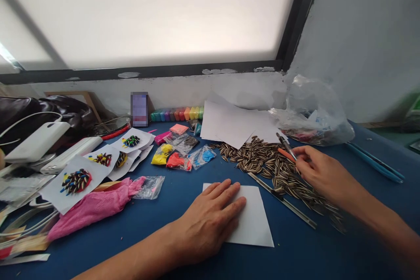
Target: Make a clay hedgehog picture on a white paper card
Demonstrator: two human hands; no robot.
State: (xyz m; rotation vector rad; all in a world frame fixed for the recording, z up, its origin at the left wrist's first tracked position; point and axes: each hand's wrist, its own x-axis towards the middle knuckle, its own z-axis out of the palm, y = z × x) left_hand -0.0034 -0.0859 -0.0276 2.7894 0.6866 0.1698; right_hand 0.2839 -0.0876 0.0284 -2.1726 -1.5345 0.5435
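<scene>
My left hand (215, 216) lies flat, fingers extended, on a blank white sheet of paper (252, 218) on the blue tabletop. Over the far right part of a heap of striped sunflower seeds (262, 162), my right hand (315, 166) pinches a dark-tipped pen (286, 143). A slim orange stick-like thing (286, 154) shows beside the pen at the same fingers; whether it is held too, I cannot tell. Between the sheet and the seeds lies a long, narrow metal-looking tool (282, 200).
Small bags of coloured clay (179, 161) lie mid-table. To the left are paper cards with seed-and-clay figures (77, 182), a pink cloth (95, 210) and a white power bank (37, 142). Behind the seeds sit white sheets (226, 122) and a plastic bag (315, 113); blue tweezers (376, 162) lie far right.
</scene>
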